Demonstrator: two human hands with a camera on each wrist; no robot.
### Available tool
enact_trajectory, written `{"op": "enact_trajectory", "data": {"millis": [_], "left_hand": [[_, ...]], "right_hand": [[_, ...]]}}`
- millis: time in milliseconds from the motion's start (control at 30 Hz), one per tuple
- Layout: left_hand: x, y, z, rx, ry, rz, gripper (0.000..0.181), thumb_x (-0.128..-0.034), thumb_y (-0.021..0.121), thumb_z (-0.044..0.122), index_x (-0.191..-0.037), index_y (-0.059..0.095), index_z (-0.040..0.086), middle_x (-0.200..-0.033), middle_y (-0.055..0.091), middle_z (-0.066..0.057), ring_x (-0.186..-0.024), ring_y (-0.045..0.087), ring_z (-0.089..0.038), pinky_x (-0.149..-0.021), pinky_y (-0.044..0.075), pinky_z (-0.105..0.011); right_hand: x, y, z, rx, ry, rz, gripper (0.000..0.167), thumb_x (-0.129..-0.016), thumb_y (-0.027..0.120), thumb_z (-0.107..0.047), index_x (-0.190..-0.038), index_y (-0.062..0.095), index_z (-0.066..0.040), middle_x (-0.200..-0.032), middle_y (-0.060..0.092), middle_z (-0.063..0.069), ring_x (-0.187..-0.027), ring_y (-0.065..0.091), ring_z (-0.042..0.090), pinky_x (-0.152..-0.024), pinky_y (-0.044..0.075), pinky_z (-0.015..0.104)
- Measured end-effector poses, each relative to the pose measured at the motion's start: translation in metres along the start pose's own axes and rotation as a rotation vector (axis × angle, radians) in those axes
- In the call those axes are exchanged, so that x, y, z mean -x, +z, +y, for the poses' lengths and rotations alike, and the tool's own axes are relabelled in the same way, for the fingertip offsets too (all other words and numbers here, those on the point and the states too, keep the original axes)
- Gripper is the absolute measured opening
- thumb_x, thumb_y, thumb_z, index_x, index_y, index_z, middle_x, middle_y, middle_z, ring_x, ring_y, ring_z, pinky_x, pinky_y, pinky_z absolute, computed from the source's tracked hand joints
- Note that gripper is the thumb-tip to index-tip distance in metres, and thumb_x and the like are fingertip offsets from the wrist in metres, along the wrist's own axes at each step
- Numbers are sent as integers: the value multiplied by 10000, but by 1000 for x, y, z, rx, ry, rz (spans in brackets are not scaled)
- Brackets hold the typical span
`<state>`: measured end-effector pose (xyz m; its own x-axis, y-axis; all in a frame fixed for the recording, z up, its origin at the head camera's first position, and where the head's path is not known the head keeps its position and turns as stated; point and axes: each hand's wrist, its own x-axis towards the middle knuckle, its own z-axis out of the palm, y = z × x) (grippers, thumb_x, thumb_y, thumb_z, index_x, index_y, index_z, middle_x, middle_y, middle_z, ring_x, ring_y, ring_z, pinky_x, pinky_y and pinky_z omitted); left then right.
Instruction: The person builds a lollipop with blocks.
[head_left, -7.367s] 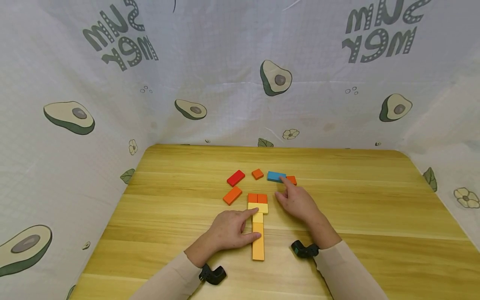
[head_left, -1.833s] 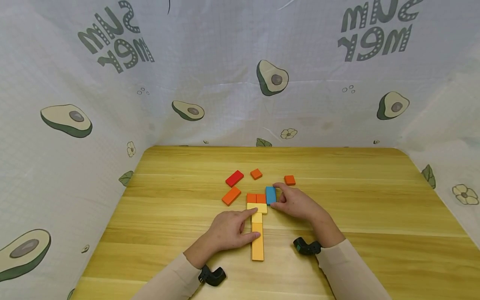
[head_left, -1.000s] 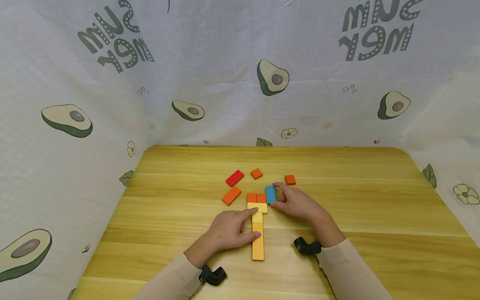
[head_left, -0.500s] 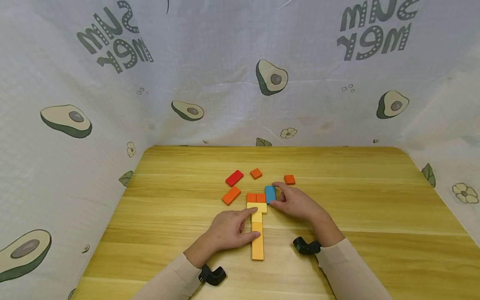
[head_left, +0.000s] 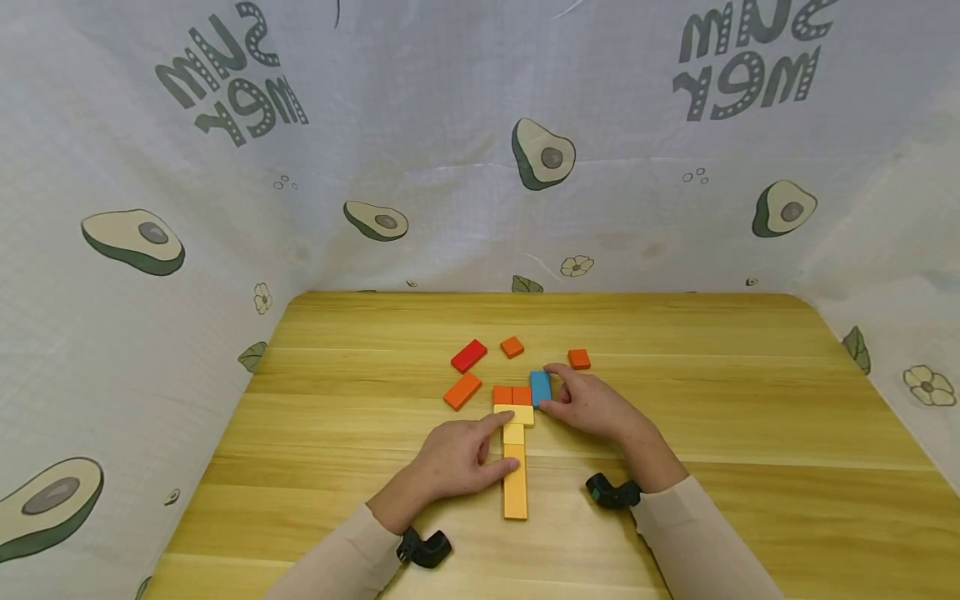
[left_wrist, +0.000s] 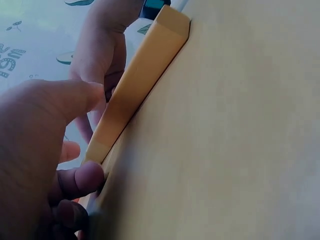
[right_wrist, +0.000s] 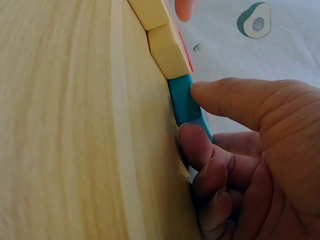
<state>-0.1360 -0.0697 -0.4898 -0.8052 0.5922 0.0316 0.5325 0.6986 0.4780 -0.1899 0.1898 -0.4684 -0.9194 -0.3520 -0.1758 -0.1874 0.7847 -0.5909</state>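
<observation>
A long light-orange block (head_left: 515,497) lies below a small pale yellow block (head_left: 513,434) and a wider pale yellow block (head_left: 525,416). Two orange squares touch along the top of the wider one. The left hand (head_left: 457,457) has its index fingertip on the wide yellow block and its thumb on the long block. At the right end of the orange pair stands a blue block (head_left: 540,388), held between thumb and index finger of the right hand (head_left: 598,407). In the right wrist view the blue block (right_wrist: 184,100) meets a yellow block (right_wrist: 169,52).
Behind and left lie a red block (head_left: 468,356) and an orange block (head_left: 462,391). Small orange squares lie at the back middle (head_left: 512,347) and back right (head_left: 579,359). A printed curtain rises behind the wooden table (head_left: 712,400).
Since the oldest frame, the blue block has come from the back, turned lengthwise, to beside the orange pair, with the right hand now pinching it. In the last second the left fingers have shifted slightly.
</observation>
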Motion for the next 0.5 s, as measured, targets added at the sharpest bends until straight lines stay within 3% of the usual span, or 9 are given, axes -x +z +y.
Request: {"op": "enact_trajectory", "data": {"millis": [133, 233, 333, 400, 500], "left_hand": [[-2, -5, -8, 121, -20, 14, 637, -970, 618, 535, -1490, 534, 178, -642, 510, 162, -543, 452, 14, -542, 386, -188], [-3, -13, -18, 176, -21, 74, 553, -1001, 610, 455, -1472, 560, 168, -662, 553, 98, -558, 495, -54, -549, 425, -227], [-3, -19, -31, 99, -61, 201, 447, -1027, 599, 337, -1443, 597, 175, -827, 685, 15, -714, 635, -143, -665, 525, -298], [-4, -20, -41, 27, -116, 280, 394, -1038, 582, 266, -1418, 622, 174, -899, 692, -29, -743, 635, -187, -669, 526, -330], [-5, -21, -51, -15, -191, 335, 339, -1039, 588, 238, -1363, 673, 183, -991, 668, -26, -737, 598, -162, -635, 501, -295]], "right_hand": [[0, 0, -1, -1, 6, -4, 662, -958, 717, -329, -1490, 448, -39, -814, 588, 23, -670, 506, 147, -618, 431, 296], [-1, -1, -1, 1, 5, -3, 659, -961, 714, -328, -1490, 448, -39, -815, 587, 24, -670, 504, 149, -618, 428, 298], [0, -1, -1, 1, 0, -4, 660, -964, 710, -325, -1493, 444, -35, -816, 588, 23, -671, 503, 148, -620, 427, 299], [0, -2, -1, -1, -2, -5, 660, -965, 709, -321, -1495, 442, -33, -815, 588, 22, -670, 502, 148, -620, 426, 300], [0, -2, -1, -7, 1, -4, 659, -963, 711, -317, -1494, 443, -33, -815, 589, 21, -671, 504, 148, -621, 428, 300]]}}
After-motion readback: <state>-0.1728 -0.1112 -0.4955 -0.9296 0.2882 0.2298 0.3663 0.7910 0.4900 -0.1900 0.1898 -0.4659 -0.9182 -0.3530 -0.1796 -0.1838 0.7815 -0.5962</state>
